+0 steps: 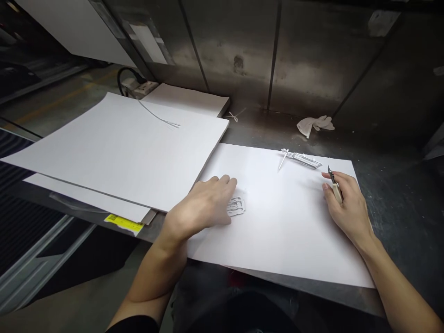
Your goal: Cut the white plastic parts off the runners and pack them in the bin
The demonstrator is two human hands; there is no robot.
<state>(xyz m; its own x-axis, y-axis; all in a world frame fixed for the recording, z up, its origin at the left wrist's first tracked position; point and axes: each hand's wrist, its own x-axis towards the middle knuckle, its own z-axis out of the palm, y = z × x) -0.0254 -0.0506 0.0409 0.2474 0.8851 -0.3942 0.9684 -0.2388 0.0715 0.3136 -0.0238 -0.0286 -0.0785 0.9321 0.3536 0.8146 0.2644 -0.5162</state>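
My left hand point(208, 201) is low over a white sheet point(277, 231), its thumb and fingers apart around the left end of a small, flat, slotted white-grey piece point(236, 206). The hand hides that end, so contact is unclear. Toward the sheet's right edge, my right hand point(347, 203) grips a small pair of nippers point(336, 187) with cream handles, their metal jaws pointing up. Beyond it, near the far edge of the sheet, lies a long, narrow, framed white-grey piece point(303, 160) with a thin white strip point(282, 159) at its left end.
Large white sheets point(138, 148) are stacked at the left, with thin wires on top. A power strip point(142, 88) stands behind them. A crumpled white glove point(314, 125) lies near the metal back wall point(236, 41). A yellow label point(124, 223) marks the table's front edge.
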